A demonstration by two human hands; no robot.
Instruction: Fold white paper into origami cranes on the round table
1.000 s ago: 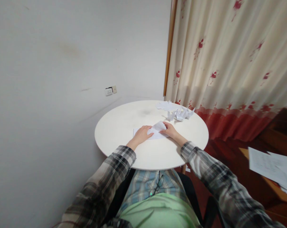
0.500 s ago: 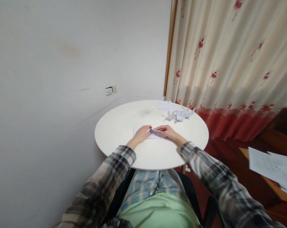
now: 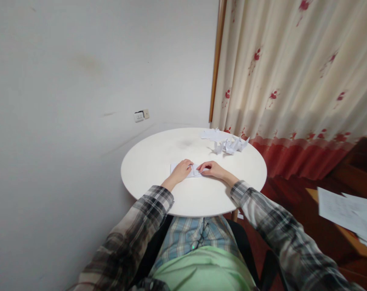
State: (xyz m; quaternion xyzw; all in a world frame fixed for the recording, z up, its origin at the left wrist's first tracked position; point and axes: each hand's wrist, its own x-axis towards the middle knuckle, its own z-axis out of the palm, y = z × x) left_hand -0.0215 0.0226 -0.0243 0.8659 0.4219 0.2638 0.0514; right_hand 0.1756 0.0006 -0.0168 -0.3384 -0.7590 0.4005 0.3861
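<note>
A folded sheet of white paper (image 3: 197,173) lies flat on the round white table (image 3: 159,194) in front of me. My left hand (image 3: 181,170) rests over its left part, fingers curled and pressed down on it. At the right part my right hand (image 3: 212,168) has its thumb and fingers drawn together on a folded flap. A dark fold line shows between the two hands. The paper's ends are partly hidden under my palms and fingers.
Several folded white paper pieces (image 3: 230,145) with pointed tips stand at the table's back right, beside flat white paper (image 3: 212,134). A wall (image 3: 64,161) borders the left, a curtain (image 3: 286,101) the right. Printed sheets (image 3: 347,214) lie on brown furniture at lower right.
The raised flap between my hands has come down flat against the paper. My right fingers have closed in lower on it; my left hand has barely moved.
</note>
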